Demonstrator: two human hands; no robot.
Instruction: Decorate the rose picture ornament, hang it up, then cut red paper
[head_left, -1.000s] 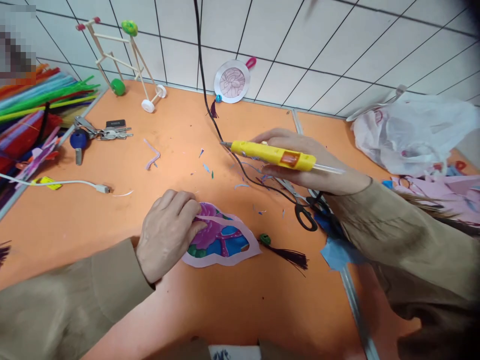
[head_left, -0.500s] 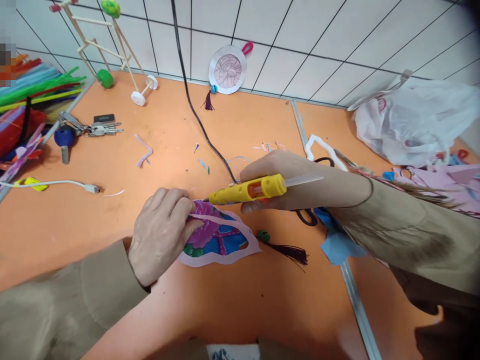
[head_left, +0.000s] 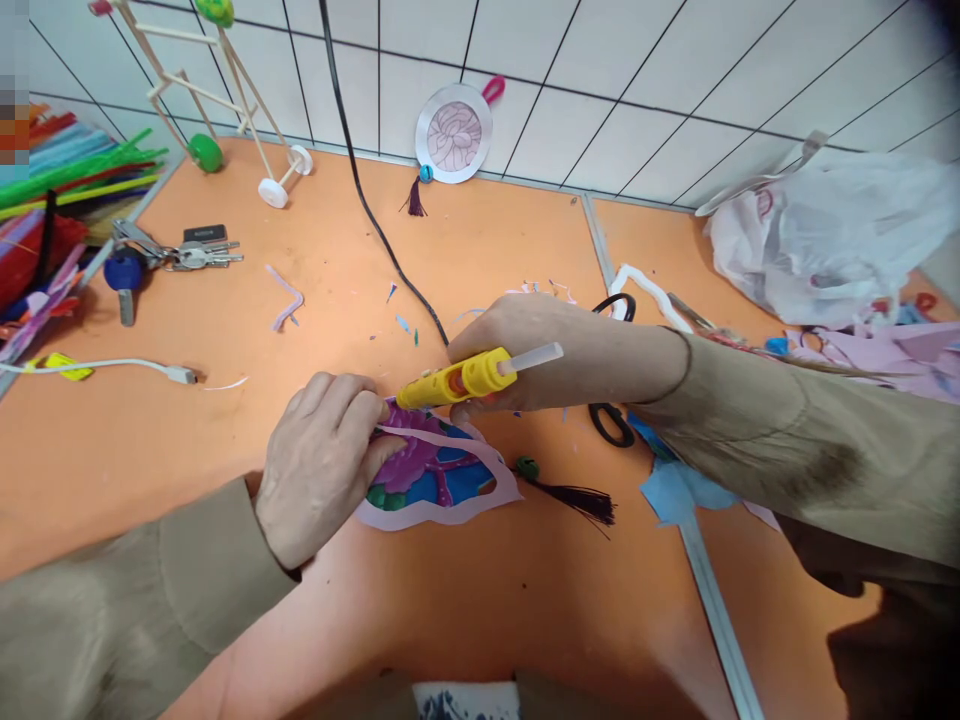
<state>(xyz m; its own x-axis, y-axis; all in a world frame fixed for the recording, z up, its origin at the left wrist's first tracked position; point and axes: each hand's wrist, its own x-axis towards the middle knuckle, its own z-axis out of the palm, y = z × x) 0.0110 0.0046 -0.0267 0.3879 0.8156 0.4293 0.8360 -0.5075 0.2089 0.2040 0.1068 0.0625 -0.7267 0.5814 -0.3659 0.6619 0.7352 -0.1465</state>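
My left hand (head_left: 322,465) pinches the left end of a flower-patterned craft piece (head_left: 450,475) with a pale pink border, part of which is lifted between thumb and fingers. My right hand (head_left: 517,345) is wrapped round a yellow glue gun (head_left: 457,378), a clear stick poking from its back. The gun's tip is at the upper left edge of the piece, close to my left fingertips, and is hidden there. A green bell (head_left: 527,467) with a dark tassel (head_left: 577,500) lies at the piece's right end.
Black-handled scissors (head_left: 611,425) lie partly under my right forearm, near blue scraps (head_left: 679,492). A black cord (head_left: 360,190) runs back to the tiled wall. Keys (head_left: 199,254), a white cable (head_left: 112,363) and a stick frame (head_left: 195,90) are left; a plastic bag (head_left: 817,240) is right.
My right hand and the glue gun have moved left and slightly down, closer to my left fingers. The cord has shifted left with them. My left hand keeps its hold.
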